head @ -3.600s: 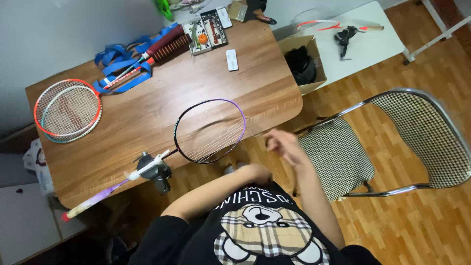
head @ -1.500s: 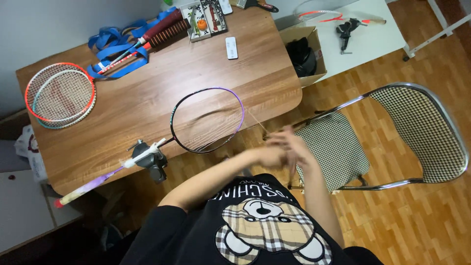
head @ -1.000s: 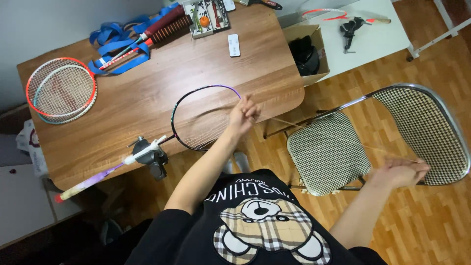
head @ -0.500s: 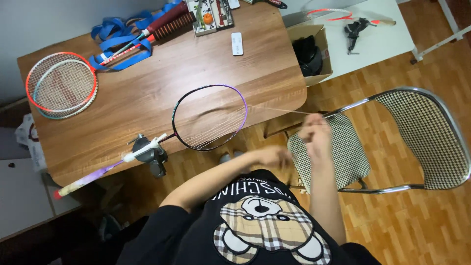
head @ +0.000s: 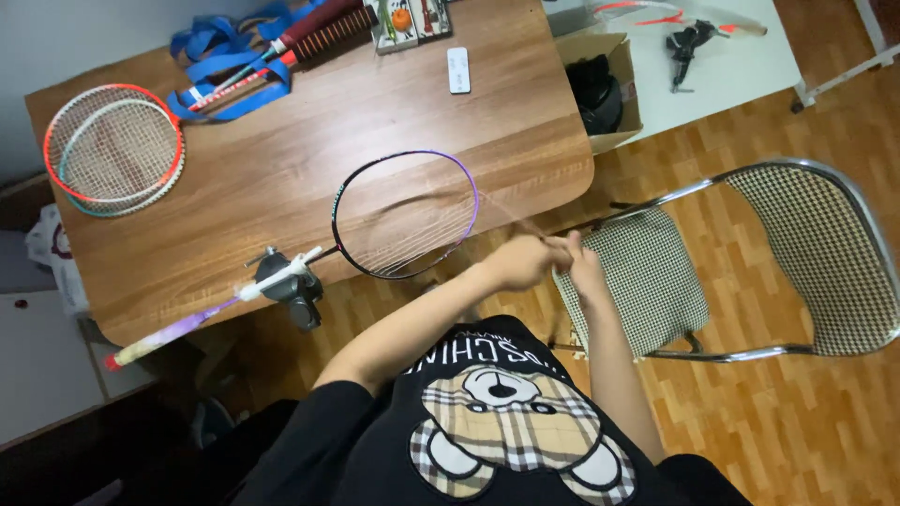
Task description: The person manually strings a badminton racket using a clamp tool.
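left hand (head: 525, 260) | right hand (head: 583, 266) | touching | purple-rimmed racket (head: 405, 214) just left

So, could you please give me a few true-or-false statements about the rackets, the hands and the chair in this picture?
1. The purple-framed racket is held at its shaft by a clamp at the table edge. True.
2. The left hand and right hand are far apart. False: they meet close together, beside the racket head.
3. The orange-framed racket lies on the chair. False: it lies on the table.
4. A thin string runs from the racket frame towards the hands. True.
5. The chair seat is plain black. False: it is checked.
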